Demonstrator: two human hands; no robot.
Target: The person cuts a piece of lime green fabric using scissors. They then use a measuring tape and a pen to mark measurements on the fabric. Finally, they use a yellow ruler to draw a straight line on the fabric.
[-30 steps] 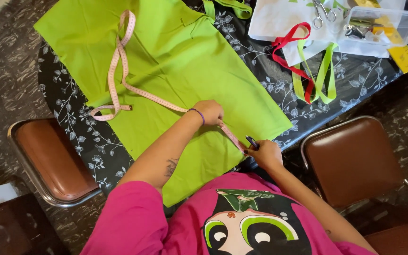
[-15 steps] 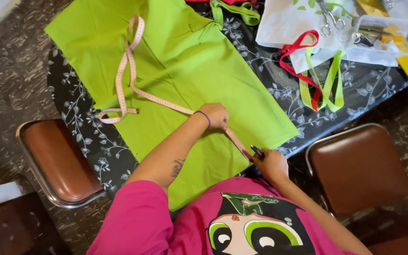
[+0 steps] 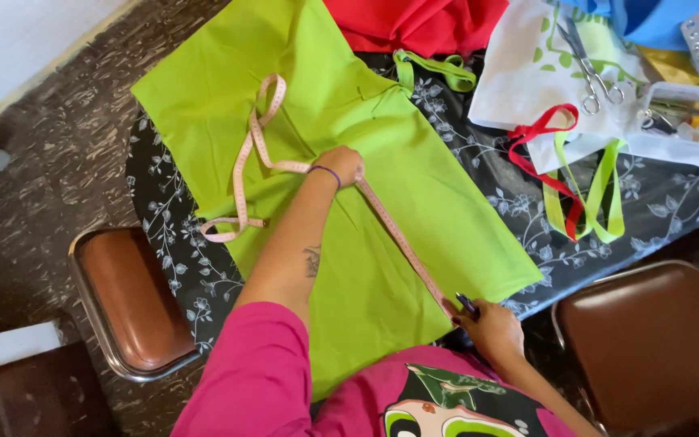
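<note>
Left hand (image 3: pixel 343 164): I see it pressing the tape (image 3: pixel 398 235) flat onto the green cloth (image 3: pixel 349 267), grip closed on it
Right hand (image 3: pixel 491 328): pinches the tape's near end at the cloth's edge, a dark pen (image 3: pixel 468 304) tucked in the same grip
Tape: taut between my hands, spare length looped to the left
Handling: I judge tape and cloth light, limp, prone to sliding on the surface (image 3: pixel 649 202); hold flat near the ends
</note>
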